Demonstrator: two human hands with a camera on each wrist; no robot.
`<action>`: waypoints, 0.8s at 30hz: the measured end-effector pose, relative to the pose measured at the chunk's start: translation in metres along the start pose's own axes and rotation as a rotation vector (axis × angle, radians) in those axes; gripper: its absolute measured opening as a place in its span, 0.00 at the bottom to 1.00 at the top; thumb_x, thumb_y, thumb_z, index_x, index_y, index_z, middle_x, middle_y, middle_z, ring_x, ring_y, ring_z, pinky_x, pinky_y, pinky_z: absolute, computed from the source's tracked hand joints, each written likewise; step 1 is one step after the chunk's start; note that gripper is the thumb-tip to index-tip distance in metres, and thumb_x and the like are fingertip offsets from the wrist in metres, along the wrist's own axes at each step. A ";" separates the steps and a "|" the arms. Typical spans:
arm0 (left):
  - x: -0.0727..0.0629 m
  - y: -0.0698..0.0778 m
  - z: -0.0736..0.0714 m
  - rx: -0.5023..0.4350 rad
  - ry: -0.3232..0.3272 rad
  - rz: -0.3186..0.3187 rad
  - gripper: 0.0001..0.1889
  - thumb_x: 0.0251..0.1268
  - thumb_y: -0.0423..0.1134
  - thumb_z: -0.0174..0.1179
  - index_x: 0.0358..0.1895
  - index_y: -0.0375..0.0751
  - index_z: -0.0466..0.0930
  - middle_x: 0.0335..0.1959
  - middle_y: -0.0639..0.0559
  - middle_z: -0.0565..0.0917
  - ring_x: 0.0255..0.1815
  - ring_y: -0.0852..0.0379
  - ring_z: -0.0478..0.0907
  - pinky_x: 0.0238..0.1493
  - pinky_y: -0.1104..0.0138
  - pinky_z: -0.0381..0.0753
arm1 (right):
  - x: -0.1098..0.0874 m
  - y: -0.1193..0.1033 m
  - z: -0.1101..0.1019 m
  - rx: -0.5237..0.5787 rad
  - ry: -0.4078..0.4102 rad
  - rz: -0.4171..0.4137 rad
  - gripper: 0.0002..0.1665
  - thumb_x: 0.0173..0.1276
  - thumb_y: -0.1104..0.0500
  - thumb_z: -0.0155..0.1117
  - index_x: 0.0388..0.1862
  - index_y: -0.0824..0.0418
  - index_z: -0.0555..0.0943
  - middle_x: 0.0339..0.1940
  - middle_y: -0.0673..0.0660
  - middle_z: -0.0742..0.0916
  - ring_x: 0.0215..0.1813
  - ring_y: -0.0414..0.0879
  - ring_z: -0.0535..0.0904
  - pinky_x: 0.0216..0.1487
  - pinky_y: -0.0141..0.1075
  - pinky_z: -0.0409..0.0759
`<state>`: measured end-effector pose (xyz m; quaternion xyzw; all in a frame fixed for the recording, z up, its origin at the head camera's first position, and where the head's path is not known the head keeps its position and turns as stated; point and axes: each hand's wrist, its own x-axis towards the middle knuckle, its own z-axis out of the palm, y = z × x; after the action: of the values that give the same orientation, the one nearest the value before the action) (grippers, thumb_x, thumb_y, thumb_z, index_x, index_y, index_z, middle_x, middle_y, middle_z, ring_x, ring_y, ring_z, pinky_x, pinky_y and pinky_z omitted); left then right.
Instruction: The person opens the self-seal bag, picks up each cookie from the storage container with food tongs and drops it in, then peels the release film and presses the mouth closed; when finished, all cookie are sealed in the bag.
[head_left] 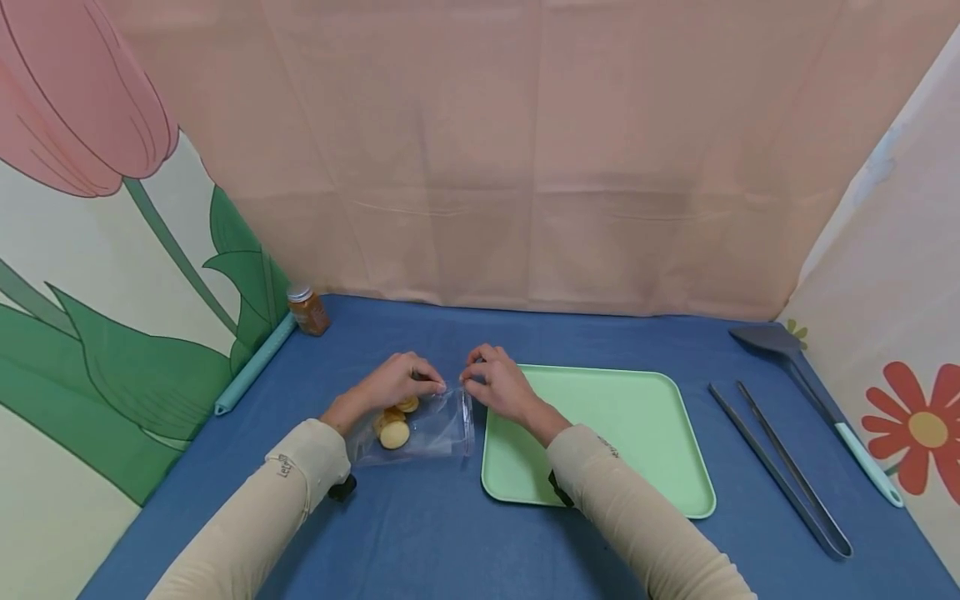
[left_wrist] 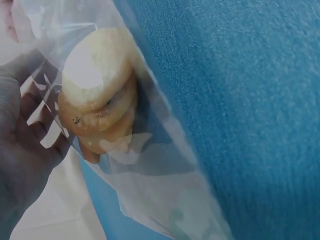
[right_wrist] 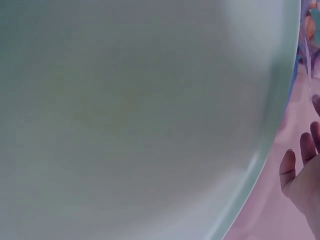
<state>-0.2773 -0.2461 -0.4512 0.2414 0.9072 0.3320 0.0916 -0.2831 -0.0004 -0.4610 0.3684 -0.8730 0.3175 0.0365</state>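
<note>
A clear plastic zip bag (head_left: 438, 429) lies on the blue tabletop, left of a light green tray (head_left: 607, 400). Inside it are several round, golden-brown, bread-like pieces (head_left: 393, 433) with pale faces. At the bag's far right corner, my left hand (head_left: 401, 379) pinches the edge between thumb and finger. Beside it my right hand (head_left: 504, 387) also pinches the bag's edge, its forearm reaching over the tray. In the left wrist view the stacked pieces (left_wrist: 97, 75) show through the film. The right wrist view holds mostly tray, with the fingers at its right edge.
A spice jar (head_left: 307, 311) stands at the back left, near a rolled light-blue sheet or tube (head_left: 255, 364). Right of the tray lie long metal tongs (head_left: 780, 471) and a dark spatula (head_left: 813, 396) with a pale green handle. Fabric walls border the table.
</note>
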 end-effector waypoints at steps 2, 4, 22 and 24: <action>0.000 0.000 0.000 -0.002 0.001 0.002 0.09 0.71 0.46 0.63 0.43 0.52 0.91 0.40 0.59 0.89 0.36 0.58 0.82 0.38 0.65 0.81 | -0.001 0.001 0.000 0.006 0.000 0.011 0.10 0.73 0.58 0.64 0.46 0.58 0.90 0.54 0.56 0.81 0.53 0.52 0.74 0.51 0.45 0.77; 0.000 0.001 0.000 -0.002 0.002 0.005 0.09 0.71 0.46 0.63 0.43 0.51 0.91 0.40 0.59 0.89 0.36 0.59 0.82 0.38 0.65 0.81 | -0.001 0.001 -0.001 0.007 0.001 0.024 0.11 0.71 0.57 0.66 0.47 0.58 0.90 0.54 0.56 0.81 0.53 0.52 0.74 0.51 0.45 0.77; -0.001 0.005 0.000 0.017 0.013 -0.002 0.07 0.71 0.45 0.64 0.41 0.53 0.92 0.39 0.59 0.90 0.35 0.58 0.83 0.36 0.66 0.80 | -0.001 0.002 0.002 -0.090 0.065 -0.053 0.08 0.69 0.58 0.68 0.43 0.54 0.91 0.52 0.55 0.82 0.49 0.50 0.74 0.45 0.41 0.73; -0.002 0.005 0.000 0.022 0.014 -0.009 0.07 0.71 0.45 0.64 0.42 0.53 0.92 0.40 0.60 0.89 0.37 0.59 0.81 0.38 0.65 0.80 | -0.002 0.003 0.002 -0.087 0.062 -0.063 0.08 0.69 0.59 0.67 0.43 0.55 0.91 0.53 0.56 0.82 0.49 0.51 0.74 0.45 0.42 0.73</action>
<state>-0.2740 -0.2436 -0.4473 0.2359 0.9125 0.3234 0.0842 -0.2833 0.0012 -0.4645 0.3837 -0.8725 0.2890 0.0894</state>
